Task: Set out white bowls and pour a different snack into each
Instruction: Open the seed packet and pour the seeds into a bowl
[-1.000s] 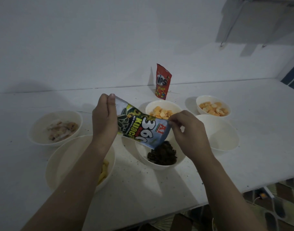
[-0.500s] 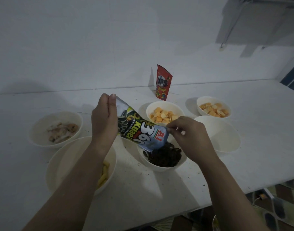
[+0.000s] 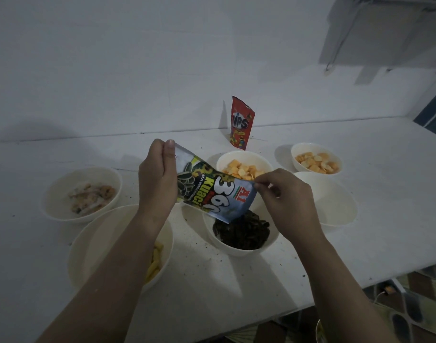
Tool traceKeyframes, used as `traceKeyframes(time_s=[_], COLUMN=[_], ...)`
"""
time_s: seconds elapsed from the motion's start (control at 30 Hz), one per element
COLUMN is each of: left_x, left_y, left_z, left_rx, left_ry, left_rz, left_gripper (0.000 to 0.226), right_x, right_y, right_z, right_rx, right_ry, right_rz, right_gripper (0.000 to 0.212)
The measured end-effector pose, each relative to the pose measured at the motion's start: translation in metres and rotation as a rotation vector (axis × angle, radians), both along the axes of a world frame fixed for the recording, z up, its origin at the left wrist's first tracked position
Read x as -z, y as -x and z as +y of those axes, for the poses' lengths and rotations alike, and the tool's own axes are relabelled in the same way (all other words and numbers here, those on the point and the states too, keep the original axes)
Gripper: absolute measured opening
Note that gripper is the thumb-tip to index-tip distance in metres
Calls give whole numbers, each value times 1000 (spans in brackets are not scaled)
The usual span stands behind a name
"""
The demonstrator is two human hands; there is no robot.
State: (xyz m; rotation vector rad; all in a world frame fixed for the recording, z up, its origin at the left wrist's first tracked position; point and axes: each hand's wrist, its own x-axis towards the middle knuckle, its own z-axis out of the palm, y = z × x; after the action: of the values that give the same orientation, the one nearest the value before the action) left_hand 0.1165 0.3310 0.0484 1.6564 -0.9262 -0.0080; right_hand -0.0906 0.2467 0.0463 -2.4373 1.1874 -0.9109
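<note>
Both hands, left hand (image 3: 157, 179) and right hand (image 3: 285, 199), pinch the light, crinkly seed packet (image 3: 212, 191) by its corners, tipping dark seeds into the bowl (image 3: 241, 248) near the table's front edge.

The seed packet (image 3: 213, 191) looks like thin printed plastic film, glossy and creased where it bends, and the red packet (image 3: 241, 125) standing at the back has the same shiny foil-like skin. The bowls (image 3: 335, 201) are smooth and plain white with a dull sheen, plastic or glazed ware, which one cannot be told. The bench (image 3: 385, 219) is matt white, its painted-looking top speckled with dark crumbs, and the wall (image 3: 113, 70) behind is flat matt white
</note>
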Motion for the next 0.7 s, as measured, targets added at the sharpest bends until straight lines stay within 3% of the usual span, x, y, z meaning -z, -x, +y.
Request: traceKeyframes(time_s=[0.7], left_x=[-3], left_y=[-2], left_z=[-4], left_rx=[34], left_ry=[17], left_rz=[-14], left_gripper=[35], right_x=[-1], right_y=[5], right_z=[-4], right_rx=[-59], right_ry=[-19], right_rz=[-47], right_gripper=[9])
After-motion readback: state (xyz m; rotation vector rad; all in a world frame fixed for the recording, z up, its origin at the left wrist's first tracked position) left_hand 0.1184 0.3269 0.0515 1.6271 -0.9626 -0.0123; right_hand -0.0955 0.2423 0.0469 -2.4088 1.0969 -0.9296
